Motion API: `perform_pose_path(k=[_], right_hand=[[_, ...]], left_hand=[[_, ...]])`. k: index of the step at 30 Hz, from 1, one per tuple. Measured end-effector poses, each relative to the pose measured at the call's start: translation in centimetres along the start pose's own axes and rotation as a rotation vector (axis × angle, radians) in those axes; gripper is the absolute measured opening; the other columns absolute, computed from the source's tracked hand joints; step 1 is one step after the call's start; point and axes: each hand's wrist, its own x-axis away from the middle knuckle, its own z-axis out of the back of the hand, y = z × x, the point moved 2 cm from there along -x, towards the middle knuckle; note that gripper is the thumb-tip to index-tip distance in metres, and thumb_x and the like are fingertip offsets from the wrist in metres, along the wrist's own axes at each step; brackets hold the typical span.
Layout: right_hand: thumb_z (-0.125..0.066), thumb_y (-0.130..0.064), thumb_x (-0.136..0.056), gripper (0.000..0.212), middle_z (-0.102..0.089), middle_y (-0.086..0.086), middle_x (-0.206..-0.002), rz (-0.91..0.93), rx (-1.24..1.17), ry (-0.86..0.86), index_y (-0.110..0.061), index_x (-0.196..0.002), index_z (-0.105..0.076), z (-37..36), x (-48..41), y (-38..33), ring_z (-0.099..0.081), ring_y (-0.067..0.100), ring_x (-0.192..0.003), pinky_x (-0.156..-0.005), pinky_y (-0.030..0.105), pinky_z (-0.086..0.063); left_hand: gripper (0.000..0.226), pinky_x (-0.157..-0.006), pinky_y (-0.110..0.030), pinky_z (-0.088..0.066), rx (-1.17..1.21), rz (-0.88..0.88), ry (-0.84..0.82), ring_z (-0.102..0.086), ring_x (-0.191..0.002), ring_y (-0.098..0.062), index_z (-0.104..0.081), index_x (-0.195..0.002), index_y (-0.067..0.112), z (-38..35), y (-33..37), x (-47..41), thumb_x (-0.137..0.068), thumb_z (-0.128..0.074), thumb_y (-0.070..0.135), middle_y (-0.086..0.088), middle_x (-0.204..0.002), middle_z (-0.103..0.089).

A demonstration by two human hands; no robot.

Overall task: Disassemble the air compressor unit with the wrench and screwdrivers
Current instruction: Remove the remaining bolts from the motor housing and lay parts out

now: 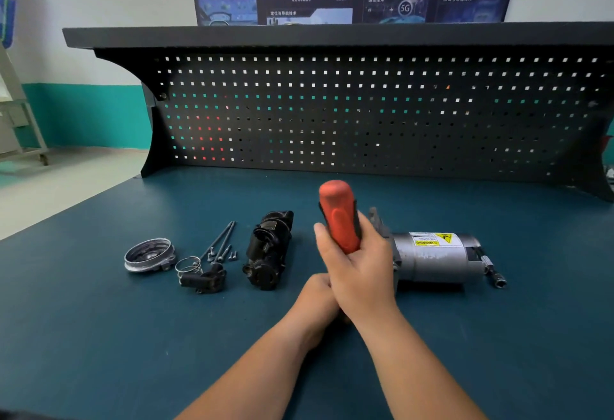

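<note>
dark teal bench top point(99, 336): grey steel motor cylinder point(435, 258); left of it black plastic housing point(269, 250), long dark bolts point(221, 240), silver round cap point(149, 255).

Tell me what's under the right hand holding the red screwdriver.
The left hand is tucked beneath the right hand. The screwdriver shaft and tip are covered by both hands, so they cannot be seen.
</note>
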Motion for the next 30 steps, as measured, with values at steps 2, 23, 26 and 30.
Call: perform_pose_path(k=[2,23,26,30], right_hand=[[-0.064,-0.043,-0.069,0.016,-0.047,-0.014,-0.052,-0.13,-0.116,0.146,-0.032,-0.063,-0.054,0.8,-0.1,-0.1,-0.041,0.0,-0.049,-0.052,0.014,-0.036],[-0.065,-0.038,-0.066,0.012,-0.044,-0.011,-0.048,-0.257,-0.244,0.18,-0.03,-0.069,-0.055,1.7,-1.2,0.7,-0.039,0.004,-0.043,-0.047,0.025,-0.036],[-0.058,-0.049,-0.071,0.007,-0.048,-0.014,-0.055,-0.011,-0.027,-0.159,-0.044,-0.073,-0.053,1.3,-1.7,0.5,-0.041,0.001,-0.046,-0.048,0.015,-0.036],[-0.059,-0.045,-0.078,0.008,-0.05,-0.015,-0.061,0.073,0.003,-0.384,-0.042,-0.078,-0.051,1.5,-1.6,1.0,-0.044,-0.001,-0.052,-0.053,0.009,-0.036]], left_hand=[[0.043,-0.049,-0.017,-0.045,0.01,0.003,-0.042,-0.054,-0.046,-0.003,-0.059,-0.052,0.021,-0.1,0.4,0.5,-0.094,-0.053,0.011,0.007,-0.053,-0.059],[0.028,-0.057,-0.02,-0.054,0.323,0.233,-0.209,-0.064,-0.055,-0.007,-0.068,-0.072,0.012,-0.7,1.1,1.4,-0.094,-0.053,0.021,0.001,-0.065,-0.062],[0.048,-0.053,-0.015,-0.052,0.321,0.248,-0.246,-0.065,-0.054,-0.007,-0.073,-0.055,0.016,-0.7,1.0,1.6,-0.096,-0.047,0.013,0.004,-0.059,-0.065],[0.042,-0.045,-0.017,-0.048,0.271,0.191,-0.224,-0.066,-0.054,-0.012,-0.07,-0.061,0.014,-0.5,1.5,1.9,-0.092,-0.044,0.003,-0.001,-0.059,-0.065]])
